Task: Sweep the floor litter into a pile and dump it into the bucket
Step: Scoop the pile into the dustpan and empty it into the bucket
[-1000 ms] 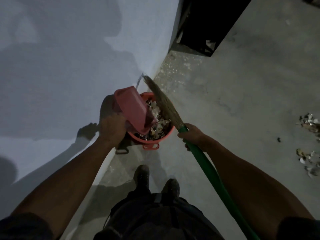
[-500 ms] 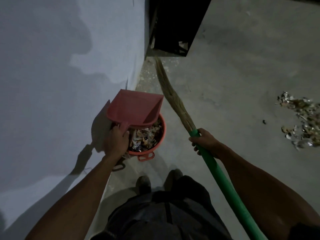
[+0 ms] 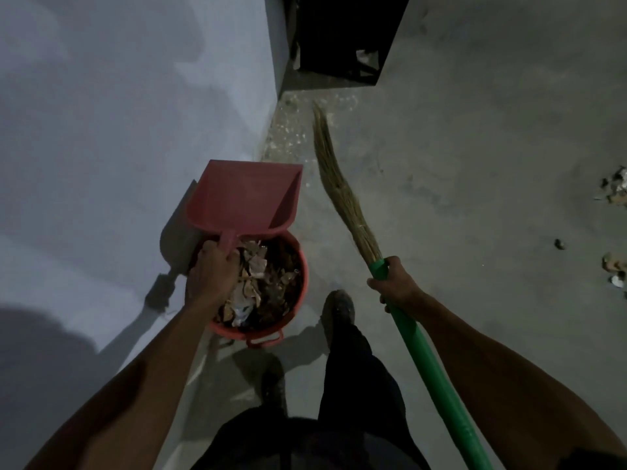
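Dustpan, red plastic, flat, gripped by left hand over round red bucket of crumpled litter; right hand grips broom, straw bristles, green handle.

wall: pale, left | black crate: far, beside wall

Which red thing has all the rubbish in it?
The round red bucket on the floor holds the rubbish. The flat red dustpan, held above it by the left hand, looks empty.

Bare utility space, concrete floor, plain painted wall
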Motion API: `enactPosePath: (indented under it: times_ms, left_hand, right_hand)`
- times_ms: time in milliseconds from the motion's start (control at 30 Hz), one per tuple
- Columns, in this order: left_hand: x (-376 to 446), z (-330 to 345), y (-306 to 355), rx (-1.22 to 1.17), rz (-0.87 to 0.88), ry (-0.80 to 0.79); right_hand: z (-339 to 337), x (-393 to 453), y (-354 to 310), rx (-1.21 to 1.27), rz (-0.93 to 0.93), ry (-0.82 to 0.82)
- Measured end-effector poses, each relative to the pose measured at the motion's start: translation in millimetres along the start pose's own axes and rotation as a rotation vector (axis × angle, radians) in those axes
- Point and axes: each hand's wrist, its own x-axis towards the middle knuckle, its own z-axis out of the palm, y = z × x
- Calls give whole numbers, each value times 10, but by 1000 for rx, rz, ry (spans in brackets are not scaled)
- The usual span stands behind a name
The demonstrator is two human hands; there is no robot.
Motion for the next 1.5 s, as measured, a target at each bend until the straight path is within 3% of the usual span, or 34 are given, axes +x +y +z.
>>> enactPosePath:
  times_ms: [100,233,533,633,700,933,1133,1233,1367,1500]
  left_hand:
    - [200,72,650,-71,-83,20]
    - [749,404,997,-36,-119,62]
    - [1871,1314,604,73,-142,180]
    - [2080,1537,413,152,-102,187]
    - [2145,1680,347,212,-68,202]
    - [2161,2006,426,334,-11,200]
    - [2071,2210,778,379,34,89]
    - [1972,2287,886,397,71,53]
    - [1792,2339,952,423,134,1]
    - [1647,2421,917,455,195,6]
  right_hand:
    - [-129,512,21,-74,46,-55]
    - [-68,1263,62,-193,70,-129]
    - [828,2933,112,-467,-138,-336]
    - [1137,3312,124,-448,-66,-423]
    - [1228,3474,176,-289,82,-449]
    - [711,3584,704,237,351,-252]
    - [-112,3314,1291,472,491,-65]
    - [-414,3105,1601,453,518,66]
    - [-574,2725,1799,247,460,187]
    - [-156,2361,1665,39,330,105]
